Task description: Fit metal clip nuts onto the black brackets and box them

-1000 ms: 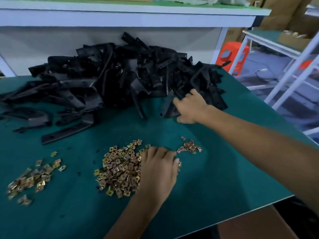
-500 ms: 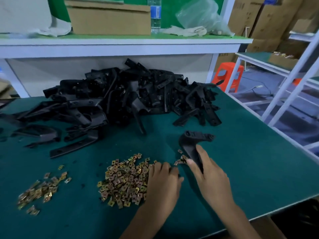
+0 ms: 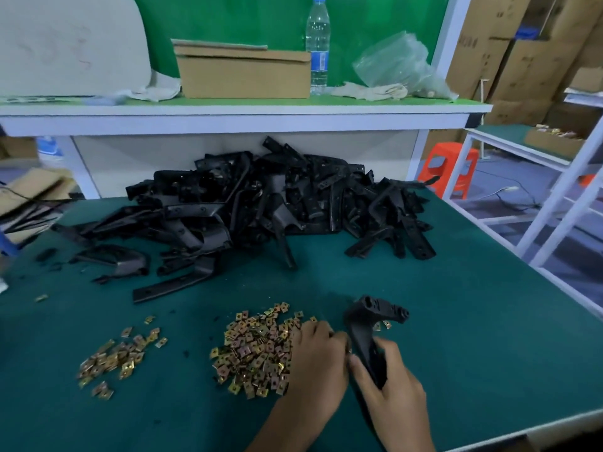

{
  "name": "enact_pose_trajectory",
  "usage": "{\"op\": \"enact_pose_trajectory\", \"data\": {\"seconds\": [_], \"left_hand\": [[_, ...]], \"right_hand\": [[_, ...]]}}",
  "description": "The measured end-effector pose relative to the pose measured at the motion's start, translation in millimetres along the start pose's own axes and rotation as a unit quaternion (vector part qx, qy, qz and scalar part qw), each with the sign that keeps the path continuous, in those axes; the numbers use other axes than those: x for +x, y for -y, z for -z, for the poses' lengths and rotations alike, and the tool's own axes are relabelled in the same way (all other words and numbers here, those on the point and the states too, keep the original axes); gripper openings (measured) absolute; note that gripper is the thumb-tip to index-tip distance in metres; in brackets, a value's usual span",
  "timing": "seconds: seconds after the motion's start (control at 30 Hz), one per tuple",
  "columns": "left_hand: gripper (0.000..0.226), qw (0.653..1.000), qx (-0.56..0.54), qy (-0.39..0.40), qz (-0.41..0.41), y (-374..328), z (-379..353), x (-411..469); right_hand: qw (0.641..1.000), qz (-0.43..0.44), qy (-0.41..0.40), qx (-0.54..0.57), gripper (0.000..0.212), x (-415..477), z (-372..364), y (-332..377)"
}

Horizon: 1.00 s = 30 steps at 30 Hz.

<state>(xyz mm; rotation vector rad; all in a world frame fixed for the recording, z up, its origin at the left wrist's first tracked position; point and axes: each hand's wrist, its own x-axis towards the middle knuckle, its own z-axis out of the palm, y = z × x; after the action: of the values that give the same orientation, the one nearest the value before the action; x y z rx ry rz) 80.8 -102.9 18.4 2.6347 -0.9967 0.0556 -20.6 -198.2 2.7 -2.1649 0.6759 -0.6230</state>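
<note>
On the near left of the green bench (image 3: 473, 337) lies a small scatter of clip nuts (image 3: 112, 360), gold-coloured and loose. To its right, near the middle, sits a larger heap of clip nuts (image 3: 254, 350). Beyond both, at the far side of the bench, a big pile of black brackets (image 3: 261, 203) spreads from left to right, with single pieces strewn at its near-left edge.

The left hand (image 3: 318, 363) rests palm down on the right edge of the larger heap, fingers curled together toward the bracket beside it; whether it pinches a nut cannot be told. Just to its right, the right hand (image 3: 390, 383) is clamped around the lower stem of one black bracket (image 3: 370, 327), held upright above the bench, its forked top pointing far and right. A few stray nuts lie on the bench behind that bracket.

On the shelf (image 3: 248, 117) above the far side stand a cardboard box (image 3: 244, 75), a water bottle (image 3: 318, 44) and a crumpled plastic bag (image 3: 396, 65).
</note>
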Motion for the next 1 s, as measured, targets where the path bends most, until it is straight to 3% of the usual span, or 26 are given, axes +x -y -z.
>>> {"op": "enact_pose_trajectory", "data": {"seconds": [0.3,0.47,0.57,0.73,0.8,0.83,1.0], "left_hand": [[0.026,1.0,0.0,0.02,0.004,-2,-1,13],[0.012,0.994,-0.096,-0.014,0.045,1,2,11],[0.014,0.954,-0.276,-0.027,0.117,9,18,7],[0.011,0.827,-0.532,-0.036,0.176,31,52,-9],[0.013,0.782,-0.595,-0.024,0.184,38,63,-19],[0.02,0.773,-0.607,-0.013,0.182,40,68,-24],[0.028,0.797,-0.575,0.041,0.183,49,80,-39]], "right_hand": [[1.0,0.02,-0.02,0.012,0.048,5,-2,2],[0.999,0.031,-0.018,0.006,0.05,-1,2,12],[0.999,0.049,-0.008,0.006,0.044,-3,4,13],[0.992,0.121,0.044,0.001,0.058,-6,3,14],[0.983,0.165,0.056,-0.051,0.052,-6,3,13],[0.977,0.187,0.058,-0.081,0.051,-6,4,14],[0.949,0.269,0.036,-0.157,0.053,-3,3,13]]}}
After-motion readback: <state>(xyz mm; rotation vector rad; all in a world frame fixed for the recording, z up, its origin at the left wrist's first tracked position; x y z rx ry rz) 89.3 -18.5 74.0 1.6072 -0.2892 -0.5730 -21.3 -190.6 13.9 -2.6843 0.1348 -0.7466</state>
